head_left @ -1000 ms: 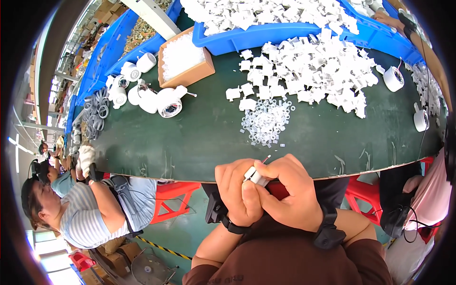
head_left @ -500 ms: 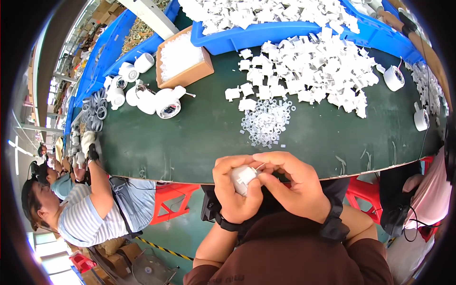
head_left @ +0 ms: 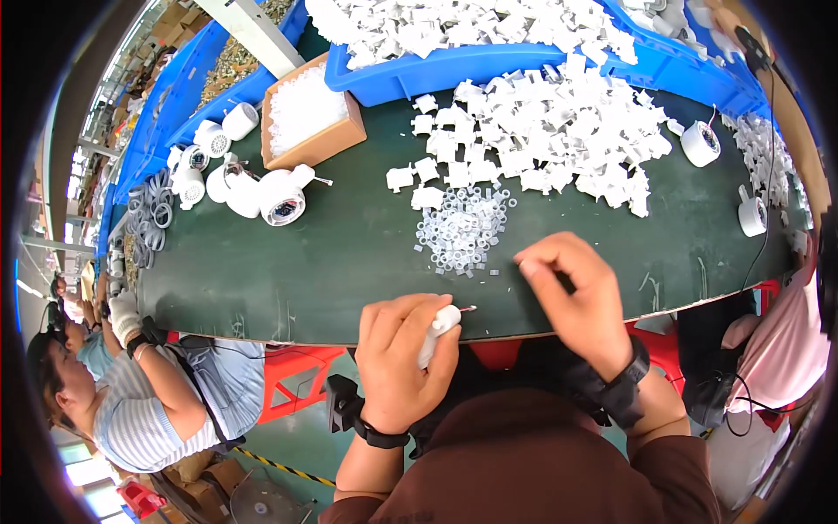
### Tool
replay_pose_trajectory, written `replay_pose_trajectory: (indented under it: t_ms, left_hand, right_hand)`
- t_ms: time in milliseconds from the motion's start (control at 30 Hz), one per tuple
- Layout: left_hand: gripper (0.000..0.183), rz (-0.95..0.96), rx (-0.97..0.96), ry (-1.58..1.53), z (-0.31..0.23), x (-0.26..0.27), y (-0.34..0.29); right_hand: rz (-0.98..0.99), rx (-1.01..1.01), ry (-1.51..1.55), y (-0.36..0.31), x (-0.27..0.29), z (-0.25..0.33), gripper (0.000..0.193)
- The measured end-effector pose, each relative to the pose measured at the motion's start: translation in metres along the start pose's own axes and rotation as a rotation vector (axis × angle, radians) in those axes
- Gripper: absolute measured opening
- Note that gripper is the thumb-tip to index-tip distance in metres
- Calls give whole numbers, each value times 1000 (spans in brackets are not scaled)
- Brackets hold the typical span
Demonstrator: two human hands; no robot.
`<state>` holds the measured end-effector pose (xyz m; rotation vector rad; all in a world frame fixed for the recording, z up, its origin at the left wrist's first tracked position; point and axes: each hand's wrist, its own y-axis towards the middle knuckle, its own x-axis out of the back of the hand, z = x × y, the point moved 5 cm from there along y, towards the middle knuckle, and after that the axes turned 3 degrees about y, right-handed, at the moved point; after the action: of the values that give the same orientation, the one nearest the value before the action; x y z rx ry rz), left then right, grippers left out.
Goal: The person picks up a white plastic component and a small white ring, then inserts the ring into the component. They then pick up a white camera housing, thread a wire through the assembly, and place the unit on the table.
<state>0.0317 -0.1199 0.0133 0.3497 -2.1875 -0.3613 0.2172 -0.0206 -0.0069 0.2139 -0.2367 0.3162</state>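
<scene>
My left hand (head_left: 403, 358) is closed around a white camera housing (head_left: 443, 321) at the table's near edge. The housing's short stem points up and right, with a thin wire (head_left: 469, 308) sticking out; my fingers cover most of its body. My right hand (head_left: 576, 297) hovers to the right, its thumb and forefinger pinched together. Anything between those fingertips is too small to make out. Just beyond them, to the left, lies a heap of small translucent rings and clips (head_left: 463, 231). Behind this spreads a large pile of white plastic brackets (head_left: 559, 131).
Blue bins (head_left: 454, 74) line the far side, beside a cardboard box (head_left: 336, 142) of translucent pieces. White camera housings (head_left: 284, 196) and grey rings (head_left: 150, 214) lie at left. Two more housings (head_left: 701, 144) stand at right. A co-worker (head_left: 148, 384) sits at left, another (head_left: 781, 349) at right.
My right hand has let go of the housing and moved right and away, toward the ring heap. My left hand keeps the housing, now turned so its stem and wire point right.
</scene>
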Motion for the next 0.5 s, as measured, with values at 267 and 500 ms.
replay_pose_trajectory:
  t_ms: [267,500]
  left_hand:
    - [29,11,-22,21,-10,-8,7]
    - [29,27,-45,36,-10,-9,9]
  right_hand:
    - [7,308,-394,-3,-20,7,14]
    - [164,-22,234,-9,-15,3,17]
